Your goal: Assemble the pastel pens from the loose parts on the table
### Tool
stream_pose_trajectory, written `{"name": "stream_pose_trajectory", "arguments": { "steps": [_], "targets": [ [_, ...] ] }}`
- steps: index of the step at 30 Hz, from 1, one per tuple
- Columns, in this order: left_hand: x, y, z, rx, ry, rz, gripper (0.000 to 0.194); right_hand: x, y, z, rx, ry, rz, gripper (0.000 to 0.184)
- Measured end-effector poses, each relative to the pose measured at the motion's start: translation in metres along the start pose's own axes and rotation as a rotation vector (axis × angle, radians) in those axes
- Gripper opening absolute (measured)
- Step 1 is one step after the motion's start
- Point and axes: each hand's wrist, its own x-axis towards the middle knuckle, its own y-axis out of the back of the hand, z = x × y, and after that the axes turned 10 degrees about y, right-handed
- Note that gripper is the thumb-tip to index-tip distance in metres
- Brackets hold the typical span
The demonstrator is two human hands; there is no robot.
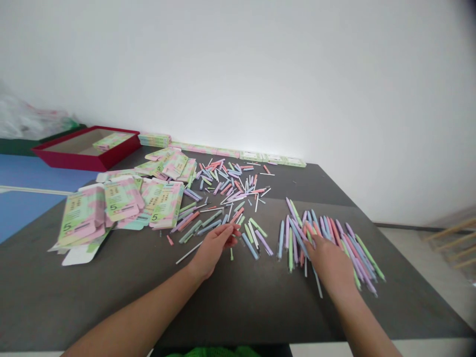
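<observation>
A person's left hand (pixel 215 250) hovers at the near side of a loose heap of pastel pens (pixel 230 198) on a dark table (pixel 92 302). Its fingers (pixel 228 233) are drawn nearly together and point toward the right hand, with the tips among the heap's nearest pens. Whether they pinch a pen cannot be told from this head-worn view. A thin white stick (pixel 189 252) lies just beside the hand.

The right hand (pixel 329 263) is open, its fingers (pixel 310 241) spread and curved downward, resting on a fanned bunch of pens (pixel 327 243) in pink, blue, lilac and green. No closed grip shows. The bunch lies right of the heap, toward the table's right edge.

Flat printed cartons (pixel 121 198), pink and green and marked "5", overlap between the heap and the table's left edge. A row of boxes (pixel 238 152) lines the far edge against a white wall (pixel 238 64). Off the far left corner, a red tray (pixel 85 158) holds a single box (pixel 112 141).
</observation>
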Motion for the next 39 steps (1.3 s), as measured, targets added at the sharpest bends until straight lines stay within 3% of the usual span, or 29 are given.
{"name": "stream_pose_trajectory", "arguments": {
  "steps": [5,10,17,25,32,37,39],
  "targets": [
    [0.004,0.003,0.002,0.093,-0.086,0.146,0.03,0.017,0.012,-0.024,0.097,0.133,0.027,0.029],
    [0.005,0.005,0.004,0.103,-0.146,0.21,0.028,0.049,0.018,-0.065,0.235,0.327,-0.125,0.029],
    [0.004,0.007,0.007,0.128,-0.169,0.213,0.027,0.082,0.008,-0.096,0.279,0.338,-0.24,0.026],
    [0.005,0.007,0.006,0.111,-0.195,0.188,0.026,0.101,0.012,-0.094,0.513,0.296,-0.291,0.02],
    [0.005,0.003,0.004,0.174,-0.204,0.146,0.029,0.072,0.039,-0.098,1.0,0.401,-0.363,0.031],
    [-0.003,-0.004,0.003,0.248,-0.203,-0.057,0.025,0.038,0.042,-0.115,1.411,0.484,-0.499,0.026],
    [-0.004,-0.005,0.001,0.204,-0.18,-0.132,0.025,0.033,0.042,-0.12,1.432,0.495,-0.499,0.024]
  ]
}}
